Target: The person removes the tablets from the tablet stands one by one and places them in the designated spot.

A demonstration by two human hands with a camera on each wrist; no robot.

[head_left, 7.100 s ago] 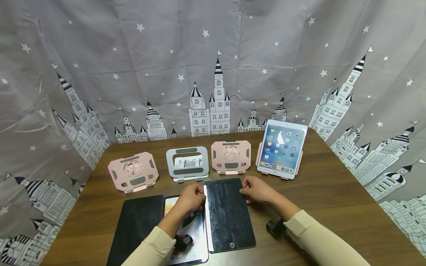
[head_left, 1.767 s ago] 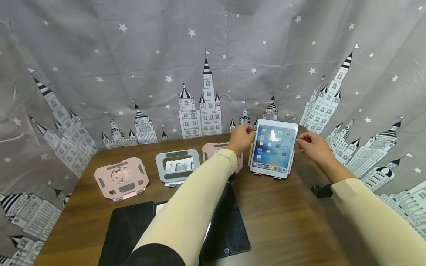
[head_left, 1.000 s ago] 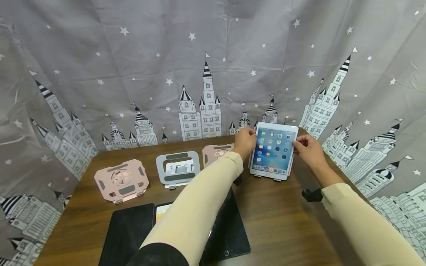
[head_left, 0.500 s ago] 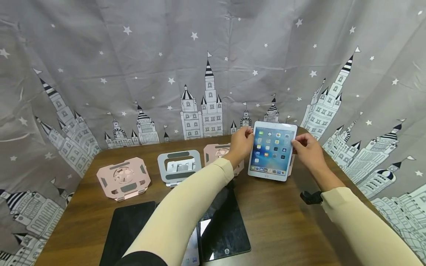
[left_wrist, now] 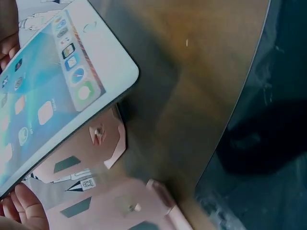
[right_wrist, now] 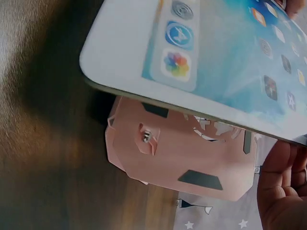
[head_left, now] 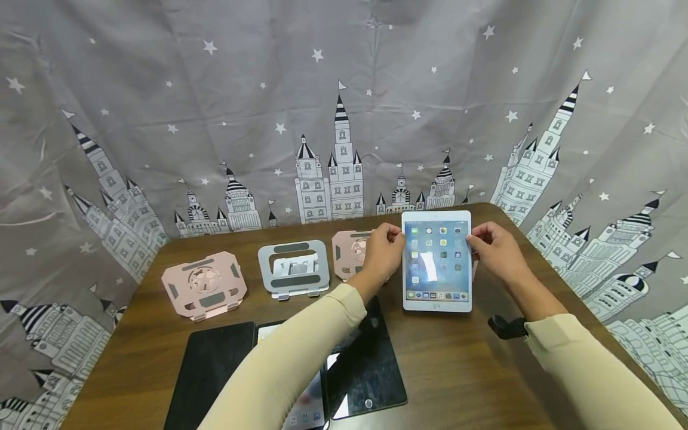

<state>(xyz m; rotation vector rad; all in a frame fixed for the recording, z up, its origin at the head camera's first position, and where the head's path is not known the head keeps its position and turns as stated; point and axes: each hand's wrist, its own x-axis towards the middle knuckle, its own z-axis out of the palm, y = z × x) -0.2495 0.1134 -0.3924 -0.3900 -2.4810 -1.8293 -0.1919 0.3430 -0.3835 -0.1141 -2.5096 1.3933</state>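
Observation:
A white tablet [head_left: 436, 263] with a lit home screen is held between both hands, clear of the pink stand behind it. My left hand [head_left: 384, 251] pinches its left edge and my right hand [head_left: 500, 248] pinches its right edge, both near the upper part. In the right wrist view, that pink stand [right_wrist: 168, 158] shows below the tablet's edge, with a gap between them. The tablet hides most of it in the head view. Another pink stand [head_left: 349, 251] is left of the tablet, partly covered by my left hand.
Farther left are a grey-blue stand [head_left: 294, 280] and a pink stand [head_left: 206, 283]. In front lie a black tablet [head_left: 215, 358], a lit tablet [head_left: 309, 406] partly under my left sleeve, and a dark tablet [head_left: 371, 358]. A castle-print curtain [head_left: 242, 119] hangs behind the table.
Earlier both hands were at the dark tablet, then moved to the white tablet's sides. They took hold of it, lifted it off its pink stand and brought it forward.

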